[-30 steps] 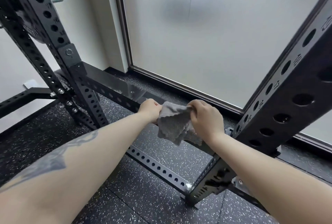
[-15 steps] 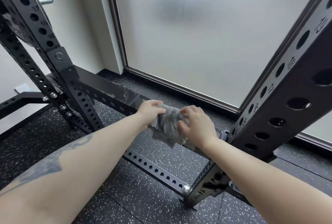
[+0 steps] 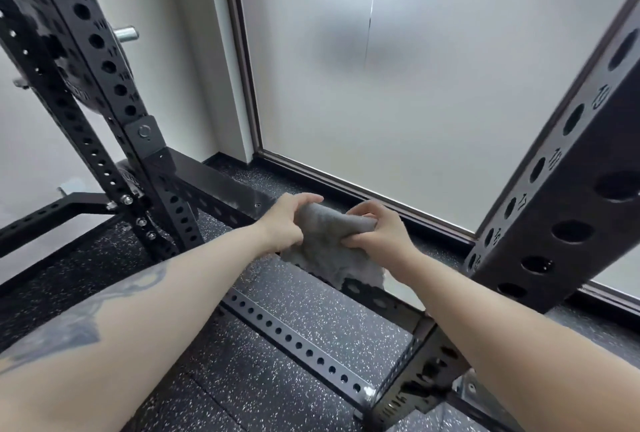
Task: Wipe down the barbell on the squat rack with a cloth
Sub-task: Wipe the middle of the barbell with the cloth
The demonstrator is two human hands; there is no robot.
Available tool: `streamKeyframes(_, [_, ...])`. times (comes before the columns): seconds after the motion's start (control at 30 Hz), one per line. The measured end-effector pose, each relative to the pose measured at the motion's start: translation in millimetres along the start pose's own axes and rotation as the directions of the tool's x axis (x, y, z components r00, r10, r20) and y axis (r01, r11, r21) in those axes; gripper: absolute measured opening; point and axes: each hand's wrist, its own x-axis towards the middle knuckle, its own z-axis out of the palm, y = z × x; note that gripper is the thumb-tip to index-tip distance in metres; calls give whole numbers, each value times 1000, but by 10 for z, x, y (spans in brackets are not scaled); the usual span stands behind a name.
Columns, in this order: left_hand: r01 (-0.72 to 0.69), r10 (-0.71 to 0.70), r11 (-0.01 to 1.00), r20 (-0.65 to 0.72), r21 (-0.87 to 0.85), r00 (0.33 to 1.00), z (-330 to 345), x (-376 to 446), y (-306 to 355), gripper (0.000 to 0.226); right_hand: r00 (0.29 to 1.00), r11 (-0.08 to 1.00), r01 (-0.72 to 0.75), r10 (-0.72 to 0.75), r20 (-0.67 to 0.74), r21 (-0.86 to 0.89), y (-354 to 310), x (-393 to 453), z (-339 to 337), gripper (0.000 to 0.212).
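Observation:
A grey cloth (image 3: 329, 244) hangs between my two hands in front of me, above the rack's low crossbeam. My left hand (image 3: 289, 220) grips its left side with curled fingers. On the other side, my right hand (image 3: 377, 234) pinches the folded top edge. The cloth is bunched and folded over at the top, with its lower part drooping. Of the barbell only a silver sleeve end (image 3: 126, 35) shows, at the upper left behind the black rack upright (image 3: 93, 40). Its shaft is out of view.
A second black upright (image 3: 568, 209) with large holes rises at the right. Low perforated crossbeams (image 3: 294, 341) run across the speckled rubber floor (image 3: 194, 393). A frosted glass panel (image 3: 433, 85) and its dark frame stand straight ahead. A weight plate (image 3: 74, 85) sits behind the left upright.
My hands have drawn the cloth together and folded its top over; it was spread wider a second ago. The view has tilted slightly, so the rack sits lower left.

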Motion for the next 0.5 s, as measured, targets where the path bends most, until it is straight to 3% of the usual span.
streamKeyframes(0.1, [-41, 52, 970, -42, 239, 998, -245, -91, 124, 47, 996, 978, 8, -27, 86, 210, -287, 52, 69, 20])
streamKeyframes(0.2, [-45, 61, 978, -70, 203, 996, -527, -229, 244, 27, 985, 937, -66, 7, 172, 342, -542, 140, 154, 9])
streamKeyframes(0.33, [38, 4, 977, -197, 209, 980, -885, -526, 343, 33, 927, 939, 17, -143, 347, 344, -889, 185, 397, 19])
streamKeyframes(0.5, [202, -42, 937, -484, 284, 874, -1603, -1226, 396, 24, 876, 954, 246, -293, 382, 170, -1646, 183, 1084, 12])
